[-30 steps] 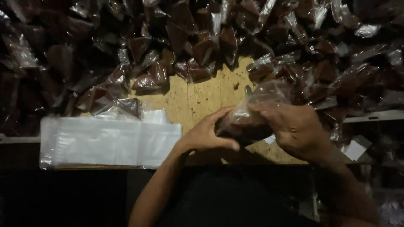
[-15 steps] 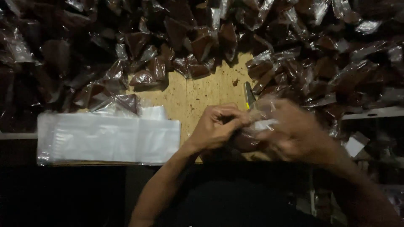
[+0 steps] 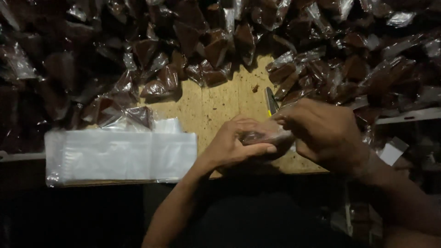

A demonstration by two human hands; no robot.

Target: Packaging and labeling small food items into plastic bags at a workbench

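1. Both hands now sit lower and closer together than half a second ago, and the small clear bag [image 3: 264,136] with its dark brown filling, which a second ago bulged loosely between the palms, is now pressed flat between them.
2. Head view: the left hand [image 3: 236,147] curls under and around the bag, its fingers [image 3: 257,149] closed against the plastic from below and its thumb lying along the near edge.
3. Head view: the right hand [image 3: 324,135] comes over from the other side, its fingers bent in and pinching the bag's far end; its fingertips are hidden behind the plastic, so how tightly they nip it I cannot tell.
4. Just beyond the right fingers, a slim tool with a yellow handle [image 3: 271,102] lies on the wooden board [image 3: 216,103].
5. Well to the outer side of the left fingers lies a flat stack of empty clear bags [image 3: 121,156].
6. Beyond both sets of fingers, filled brown packets [image 3: 211,50] crowd the board's far edge.
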